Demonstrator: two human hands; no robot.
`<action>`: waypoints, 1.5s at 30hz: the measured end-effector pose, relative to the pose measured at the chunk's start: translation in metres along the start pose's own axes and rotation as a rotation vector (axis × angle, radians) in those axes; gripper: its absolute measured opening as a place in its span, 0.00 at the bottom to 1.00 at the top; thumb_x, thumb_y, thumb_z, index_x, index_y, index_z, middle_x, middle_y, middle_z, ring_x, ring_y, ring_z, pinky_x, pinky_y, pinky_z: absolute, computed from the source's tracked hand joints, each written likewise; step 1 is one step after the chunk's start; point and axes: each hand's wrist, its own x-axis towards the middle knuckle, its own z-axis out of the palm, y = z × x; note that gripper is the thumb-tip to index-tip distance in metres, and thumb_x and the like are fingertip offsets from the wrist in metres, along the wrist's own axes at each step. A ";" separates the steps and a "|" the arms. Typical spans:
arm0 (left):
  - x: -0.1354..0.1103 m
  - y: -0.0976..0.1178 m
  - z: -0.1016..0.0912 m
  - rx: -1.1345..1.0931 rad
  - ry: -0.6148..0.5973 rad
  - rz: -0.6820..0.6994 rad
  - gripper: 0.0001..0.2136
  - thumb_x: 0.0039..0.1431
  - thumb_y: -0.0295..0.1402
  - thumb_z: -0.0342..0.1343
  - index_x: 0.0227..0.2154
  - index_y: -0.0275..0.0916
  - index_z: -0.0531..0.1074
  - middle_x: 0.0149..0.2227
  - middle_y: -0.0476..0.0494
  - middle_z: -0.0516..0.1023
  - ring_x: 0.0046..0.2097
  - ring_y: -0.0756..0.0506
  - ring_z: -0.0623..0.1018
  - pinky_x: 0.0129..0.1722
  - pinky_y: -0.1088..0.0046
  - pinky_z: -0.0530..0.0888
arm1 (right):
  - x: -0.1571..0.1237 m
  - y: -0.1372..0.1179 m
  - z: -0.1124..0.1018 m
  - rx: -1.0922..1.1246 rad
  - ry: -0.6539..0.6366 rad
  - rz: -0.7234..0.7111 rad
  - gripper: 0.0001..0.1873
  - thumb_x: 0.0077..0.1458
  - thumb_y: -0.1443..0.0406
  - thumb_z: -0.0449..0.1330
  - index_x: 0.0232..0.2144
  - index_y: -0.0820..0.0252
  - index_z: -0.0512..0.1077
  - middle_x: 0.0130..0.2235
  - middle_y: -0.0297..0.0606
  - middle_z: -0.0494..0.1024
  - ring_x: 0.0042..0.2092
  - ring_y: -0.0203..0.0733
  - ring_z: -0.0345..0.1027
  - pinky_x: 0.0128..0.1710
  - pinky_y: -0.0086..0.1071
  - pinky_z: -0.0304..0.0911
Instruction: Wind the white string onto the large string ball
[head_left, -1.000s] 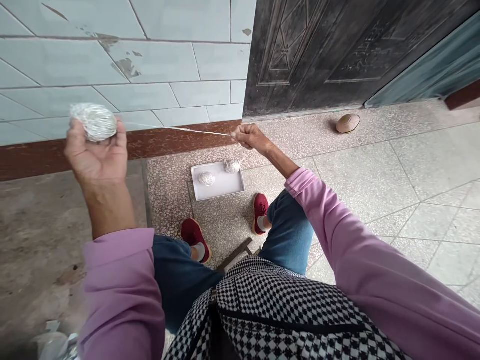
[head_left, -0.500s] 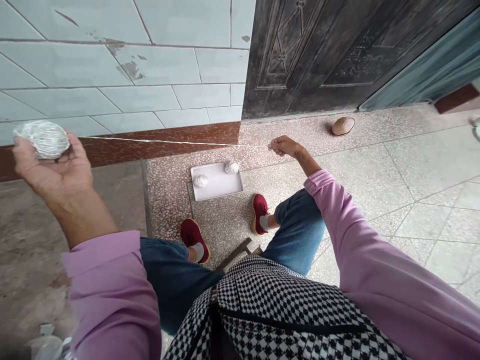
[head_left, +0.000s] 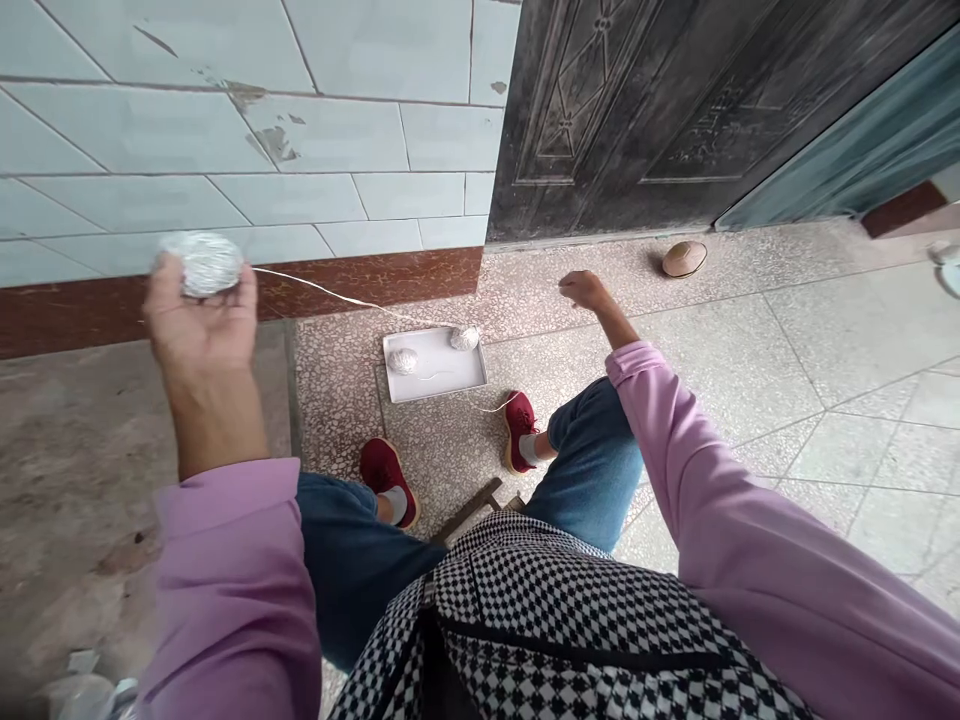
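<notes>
The person before me sits with both arms stretched forward, lilac-pink sleeves (head_left: pixel 667 450) turned up at the wrists. Over on the left, the left hand (head_left: pixel 206 345) is raised palm up, its fingers cupped around a rounded ball of shiny white strand (head_left: pixel 210 263), which sits in front of the pale blue-white tiled wall (head_left: pixel 405 135). From the ball a thin white strand (head_left: pixel 346 298) sags past the red-brown skirting (head_left: pixel 390 278) and down to a shallow white rectangular tray (head_left: pixel 446 372) on the speckled floor (head_left: pixel 555 350). Two smaller wound white balls lie in that tray, one near its left end (head_left: pixel 403 361) and one in its far right corner (head_left: pixel 465 339); a loose bit of strand curves near the tray's front edge, and another length runs on the floor to the red right shoe (head_left: pixel 519 430). The right hand (head_left: pixel 585 290) is held out well apart from the left, with its fingers curled in; I can't tell whether it pinches anything. Beyond it, a tan rounded object (head_left: pixel 684 259) rests on the floor beside the dark carved door (head_left: pixel 637 110). A black-and-white checked garment (head_left: pixel 540 600) covers the lap above blue jeans (head_left: pixel 585 470).
</notes>
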 end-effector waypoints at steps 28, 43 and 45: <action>-0.095 -0.051 0.095 0.370 -0.470 -0.002 0.30 0.46 0.37 0.91 0.48 0.41 0.81 0.44 0.45 0.88 0.46 0.39 0.86 0.47 0.62 0.84 | -0.066 -0.185 0.075 0.713 -0.328 -0.737 0.29 0.92 0.47 0.71 0.37 0.56 0.78 0.32 0.31 0.71 0.39 0.41 0.66 0.43 0.35 0.66; -0.121 -0.037 0.098 0.027 -0.757 -0.180 0.31 0.52 0.57 0.93 0.50 0.47 0.90 0.50 0.37 0.90 0.54 0.31 0.91 0.49 0.55 0.93 | -0.040 -0.177 0.094 0.769 -0.265 -0.741 0.29 0.95 0.55 0.62 0.34 0.53 0.67 0.33 0.29 0.67 0.42 0.41 0.63 0.46 0.34 0.62; -0.116 -0.041 0.099 0.026 -0.719 -0.147 0.30 0.49 0.54 0.94 0.48 0.48 0.88 0.50 0.38 0.90 0.55 0.31 0.91 0.48 0.57 0.92 | -0.043 -0.178 0.100 0.671 -0.283 -0.744 0.25 0.93 0.60 0.61 0.35 0.54 0.70 0.35 0.31 0.72 0.44 0.42 0.67 0.49 0.35 0.63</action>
